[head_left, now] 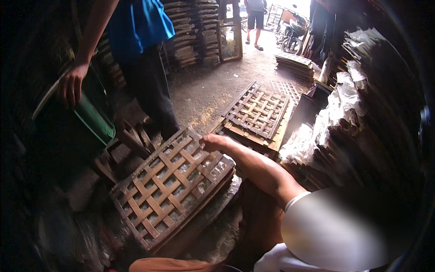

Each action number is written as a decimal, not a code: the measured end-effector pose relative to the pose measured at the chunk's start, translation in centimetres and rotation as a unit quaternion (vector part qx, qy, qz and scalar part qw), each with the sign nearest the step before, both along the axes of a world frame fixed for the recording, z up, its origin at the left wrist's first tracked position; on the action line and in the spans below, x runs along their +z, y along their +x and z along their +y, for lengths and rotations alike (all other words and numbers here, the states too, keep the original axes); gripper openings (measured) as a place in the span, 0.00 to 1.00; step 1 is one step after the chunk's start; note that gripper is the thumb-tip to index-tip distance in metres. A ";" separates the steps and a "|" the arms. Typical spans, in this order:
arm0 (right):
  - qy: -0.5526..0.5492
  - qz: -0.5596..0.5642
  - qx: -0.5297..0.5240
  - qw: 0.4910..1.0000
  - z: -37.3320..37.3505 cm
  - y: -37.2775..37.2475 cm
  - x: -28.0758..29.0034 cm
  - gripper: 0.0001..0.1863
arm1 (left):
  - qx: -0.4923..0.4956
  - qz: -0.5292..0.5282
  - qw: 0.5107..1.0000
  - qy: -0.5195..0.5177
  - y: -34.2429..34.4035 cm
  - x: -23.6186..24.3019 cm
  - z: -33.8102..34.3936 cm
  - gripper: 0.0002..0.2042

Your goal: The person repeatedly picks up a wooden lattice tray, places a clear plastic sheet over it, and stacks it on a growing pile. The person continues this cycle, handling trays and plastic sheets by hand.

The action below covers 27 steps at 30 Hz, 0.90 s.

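Neither of my own hands shows in the head view. In front of me a wooden frame with a woven lattice of flat slats [164,196] lies slanted on top of a stack of similar panels. Pale, shiny pieces show through its gaps. A bare arm with a white sleeve reaches in from the lower right and appears to belong to a co-worker sitting close by. That co-worker's hand [212,142] is closed at the far right corner of the lattice frame. Orange cloth [170,264] shows at the bottom edge.
A standing person in a blue shirt [138,31] rests a hand by a green container [97,120] at left. More lattice frames [259,110] lie stacked beyond. Bundled sheets with white wrapping [337,106] line the right. Behind are stacked panels [181,34], a motorcycle [293,29] and another person.
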State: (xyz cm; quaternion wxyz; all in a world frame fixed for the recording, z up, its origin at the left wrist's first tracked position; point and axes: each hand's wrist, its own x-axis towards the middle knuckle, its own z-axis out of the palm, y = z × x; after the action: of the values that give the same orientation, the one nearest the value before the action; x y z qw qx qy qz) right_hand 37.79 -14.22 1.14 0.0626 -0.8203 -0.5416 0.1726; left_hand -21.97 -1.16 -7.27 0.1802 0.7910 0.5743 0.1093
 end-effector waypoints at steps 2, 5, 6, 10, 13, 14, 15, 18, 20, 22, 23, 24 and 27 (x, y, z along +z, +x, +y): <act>0.027 0.022 0.027 0.999 0.6 -1.1 0.6 0.20 | 0.009 0.015 1.000 0.006 -0.7 0.4 0.0 0.21; 0.022 0.048 0.049 0.997 -0.3 -2.1 1.5 0.24 | 0.014 0.026 1.000 0.007 -0.9 0.7 0.0 0.20; 0.021 0.043 0.059 0.997 -0.7 -2.2 1.7 0.24 | 0.018 0.028 0.999 0.007 -1.1 0.7 0.3 0.20; -0.017 0.060 0.002 0.998 -2.1 -0.7 0.5 0.23 | 0.027 0.024 0.999 0.007 -2.1 0.7 0.1 0.19; 0.127 0.033 -0.001 0.991 -8.2 6.2 -6.2 0.19 | 0.002 0.001 1.000 -0.007 0.1 -0.9 0.1 0.19; 0.145 0.071 0.003 0.987 -7.7 5.8 -6.6 0.20 | 0.013 0.005 1.000 -0.006 -0.9 -0.9 0.0 0.19; 0.162 0.104 0.005 0.981 -7.6 5.5 -6.5 0.20 | 0.025 0.006 1.000 -0.004 -1.7 -0.9 -0.1 0.18; -0.085 0.060 -0.026 0.994 -2.6 -0.4 0.3 0.21 | 0.085 0.024 0.996 0.011 -6.6 0.0 -0.8 0.18; -0.057 0.027 0.032 0.997 -4.8 0.9 0.3 0.24 | 0.084 0.019 0.996 0.006 -6.3 -0.7 -0.5 0.18; -0.065 0.032 0.015 0.997 -5.0 1.0 0.6 0.25 | 0.099 0.021 0.995 0.009 -7.2 -1.2 -0.9 0.17; -0.083 0.072 -0.042 0.993 -4.3 0.5 0.7 0.25 | 0.117 0.030 0.993 0.011 -8.4 -1.3 -1.2 0.17; -0.051 0.071 -0.040 0.995 -3.7 -0.1 0.8 0.24 | 0.138 0.037 0.990 0.015 -9.7 -1.4 -1.5 0.17; -0.014 0.071 -0.035 0.997 -2.8 2.3 -1.5 0.25 | 0.197 0.054 0.979 0.013 -13.4 -3.1 -2.4 0.17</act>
State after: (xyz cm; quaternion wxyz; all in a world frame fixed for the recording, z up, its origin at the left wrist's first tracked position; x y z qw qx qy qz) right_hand 40.10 -17.01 -0.41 0.0957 -0.8252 -0.5042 0.2357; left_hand -35.36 -3.60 -10.35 0.1139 0.6693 0.7264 0.1069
